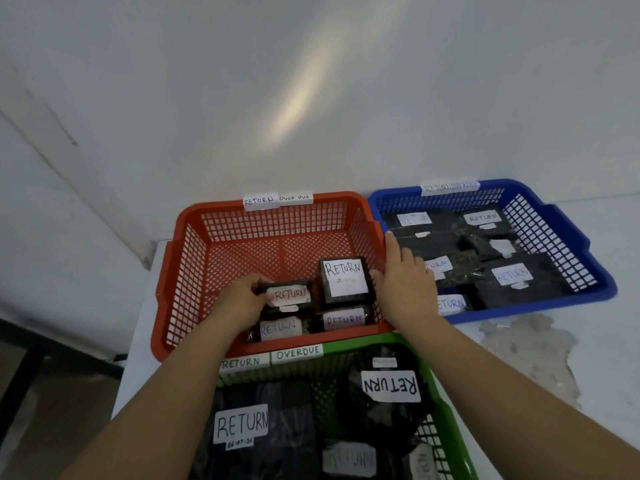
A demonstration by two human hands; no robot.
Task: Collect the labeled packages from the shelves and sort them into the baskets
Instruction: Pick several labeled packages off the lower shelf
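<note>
a: what's in the baskets, from the left?

b: the red basket (180, 271), mid-frame, holds four black packages, all in its lower right part. the left hand (239, 299) pinches the left end of one package (289, 294), which sits on top of another, its "return" label facing up. its long axis runs left to right, label upright to the camera.

a: and beside it?

b: a squarer package (344, 280) just right of it, label up. the right hand (405, 285) hovers over the wall between red and blue, fingers straight and together, holding nothing.

a: further right?

b: the blue basket (561, 233), upper right, full of flat black packages. the green basket (446, 403), at the bottom, holds bigger ones; one label reads upside down.
</note>
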